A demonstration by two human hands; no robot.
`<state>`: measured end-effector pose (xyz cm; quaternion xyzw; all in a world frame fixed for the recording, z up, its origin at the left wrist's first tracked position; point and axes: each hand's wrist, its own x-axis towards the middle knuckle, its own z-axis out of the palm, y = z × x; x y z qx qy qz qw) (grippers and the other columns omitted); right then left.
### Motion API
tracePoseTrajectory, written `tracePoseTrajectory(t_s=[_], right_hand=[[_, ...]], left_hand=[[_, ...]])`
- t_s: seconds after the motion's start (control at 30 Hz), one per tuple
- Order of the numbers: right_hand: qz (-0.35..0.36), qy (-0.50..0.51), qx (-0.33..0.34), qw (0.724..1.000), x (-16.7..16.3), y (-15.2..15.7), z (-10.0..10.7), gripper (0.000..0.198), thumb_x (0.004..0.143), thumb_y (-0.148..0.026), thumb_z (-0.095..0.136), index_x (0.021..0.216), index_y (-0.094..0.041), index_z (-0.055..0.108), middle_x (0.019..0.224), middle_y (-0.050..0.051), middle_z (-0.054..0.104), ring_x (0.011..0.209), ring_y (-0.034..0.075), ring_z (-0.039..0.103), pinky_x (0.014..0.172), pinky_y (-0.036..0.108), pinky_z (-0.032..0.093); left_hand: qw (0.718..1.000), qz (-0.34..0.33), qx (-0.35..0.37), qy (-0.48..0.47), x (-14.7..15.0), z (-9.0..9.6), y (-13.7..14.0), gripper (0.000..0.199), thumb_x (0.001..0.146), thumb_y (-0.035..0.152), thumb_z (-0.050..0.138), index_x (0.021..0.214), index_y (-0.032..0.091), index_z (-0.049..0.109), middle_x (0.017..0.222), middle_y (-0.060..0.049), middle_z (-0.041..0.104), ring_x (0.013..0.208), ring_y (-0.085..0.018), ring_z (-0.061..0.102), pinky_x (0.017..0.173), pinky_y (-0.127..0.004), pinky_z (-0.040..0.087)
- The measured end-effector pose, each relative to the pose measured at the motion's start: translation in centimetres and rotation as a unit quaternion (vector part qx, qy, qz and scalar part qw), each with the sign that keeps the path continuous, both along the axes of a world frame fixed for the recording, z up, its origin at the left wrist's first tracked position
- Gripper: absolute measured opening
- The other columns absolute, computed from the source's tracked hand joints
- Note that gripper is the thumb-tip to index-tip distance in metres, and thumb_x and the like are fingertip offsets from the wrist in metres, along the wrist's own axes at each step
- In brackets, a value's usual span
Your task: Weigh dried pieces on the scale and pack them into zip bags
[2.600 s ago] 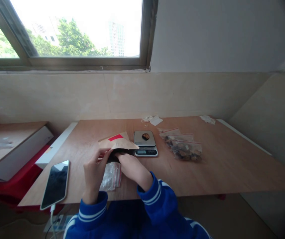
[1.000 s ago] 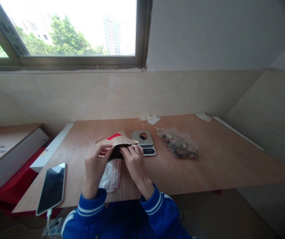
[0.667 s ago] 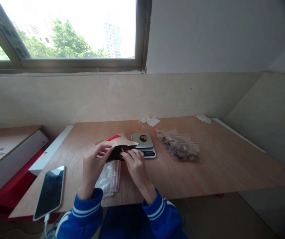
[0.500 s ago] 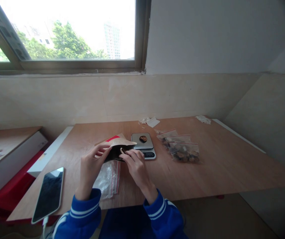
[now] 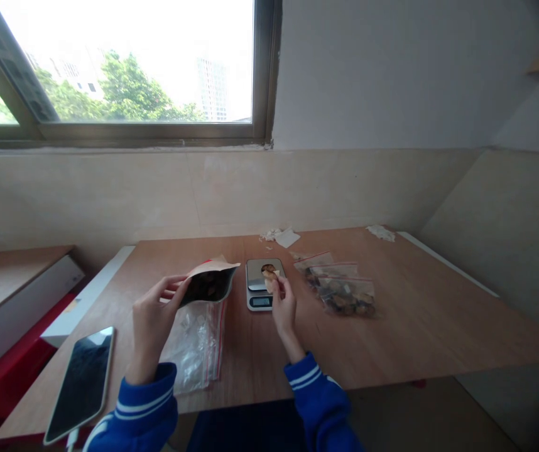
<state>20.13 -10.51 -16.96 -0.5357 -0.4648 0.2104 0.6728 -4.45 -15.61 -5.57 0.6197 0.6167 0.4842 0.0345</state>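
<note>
My left hand (image 5: 154, 320) grips the near left edge of a brown paper bag (image 5: 210, 285), whose mouth gapes toward me with dark contents dimly visible. Between the thumb and fingers of my right hand (image 5: 284, 304) is a pale brown dried mushroom (image 5: 269, 277), held over a small digital kitchen scale (image 5: 254, 280). Another dried mushroom (image 5: 266, 267) lies on the scale's plate, partly hidden behind the held one. The scale's display is lit, but its figures are too small to read. Under the bag lie flat clear zip bags (image 5: 189, 351) with red seals.
Zip bags filled with dark brown pieces (image 5: 345, 295) lie right of the scale. A phone (image 5: 81, 376) with a cable plugged in rests at the table's left edge. Crumpled tissue (image 5: 381, 233) and a white paper scrap (image 5: 287, 237) lie along the back, near the wall.
My right hand has come out of the bag's mouth and moved right to the scale, carrying the dried mushroom. My left hand and the bag have shifted slightly left.
</note>
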Motion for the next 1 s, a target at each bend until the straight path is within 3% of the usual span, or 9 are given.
tracePoseTrajectory(t_s=[0.13, 0.27, 0.5, 0.63, 0.87, 1.0], right_hand=[[0.047, -0.165, -0.014, 0.985, 1.1, 3.8, -1.3, 0.029, 0.092, -0.036, 0.045, 0.099, -0.017, 0.067, 0.098, 0.011, 0.071, 0.092, 0.025, 0.062, 0.083, 0.037, 0.046], [0.064, -0.277, -0.008, 0.959, 1.2, 5.3, -1.4, 0.025, 0.093, -0.030, 0.046, 0.096, -0.020, 0.069, 0.099, 0.010, 0.070, 0.094, 0.024, 0.060, 0.088, 0.039, 0.042], [0.017, -0.220, 0.057, 0.974, 3.5, 5.1, -1.7, 0.035, 0.094, -0.042, 0.046, 0.093, -0.015, 0.068, 0.097, 0.013, 0.068, 0.094, 0.023, 0.060, 0.087, 0.039, 0.044], [-0.022, -0.251, 0.030, 0.967, 6.5, 4.0, -1.9, 0.039, 0.094, -0.045, 0.045, 0.093, -0.015, 0.071, 0.091, 0.012, 0.065, 0.089, 0.024, 0.059, 0.083, 0.039, 0.046], [-0.019, -0.406, 0.007, 0.913, 7.5, 2.5, -1.7, 0.032, 0.097, -0.034, 0.045, 0.096, -0.022, 0.075, 0.089, 0.007, 0.064, 0.085, 0.022, 0.055, 0.081, 0.036, 0.042], [-0.015, -0.466, -0.008, 0.884, 7.2, 2.8, -1.5, 0.027, 0.094, -0.037, 0.052, 0.096, -0.025, 0.076, 0.091, 0.007, 0.065, 0.086, 0.022, 0.053, 0.079, 0.035, 0.040]], left_hand=[[1.000, -0.017, -0.003, 0.013, 0.2, -0.3, 0.0, 0.036, 0.082, 0.056, 0.059, 0.092, 0.024, 0.072, 0.072, 0.001, 0.070, 0.062, -0.014, 0.065, 0.060, -0.024, 0.050], [0.999, -0.029, 0.003, 0.022, 0.1, -0.5, 0.0, 0.037, 0.083, 0.057, 0.058, 0.092, 0.024, 0.072, 0.073, 0.000, 0.071, 0.062, -0.014, 0.065, 0.059, -0.024, 0.051], [0.999, -0.030, 0.014, 0.028, -0.1, -0.3, -0.1, 0.036, 0.083, 0.055, 0.059, 0.092, 0.023, 0.072, 0.071, 0.000, 0.071, 0.056, -0.013, 0.063, 0.058, -0.024, 0.052], [0.999, -0.042, 0.019, 0.024, 0.2, -0.4, -0.2, 0.037, 0.083, 0.055, 0.058, 0.092, 0.023, 0.072, 0.072, -0.001, 0.071, 0.058, -0.014, 0.064, 0.057, -0.024, 0.052], [0.999, -0.041, 0.020, 0.025, 0.4, -0.7, 0.0, 0.036, 0.083, 0.054, 0.058, 0.092, 0.023, 0.072, 0.073, -0.001, 0.071, 0.060, -0.014, 0.065, 0.058, -0.023, 0.052], [0.998, -0.047, 0.013, 0.026, 0.6, -0.6, -0.1, 0.034, 0.083, 0.053, 0.059, 0.092, 0.023, 0.072, 0.072, 0.000, 0.071, 0.059, -0.013, 0.064, 0.058, -0.023, 0.051]])
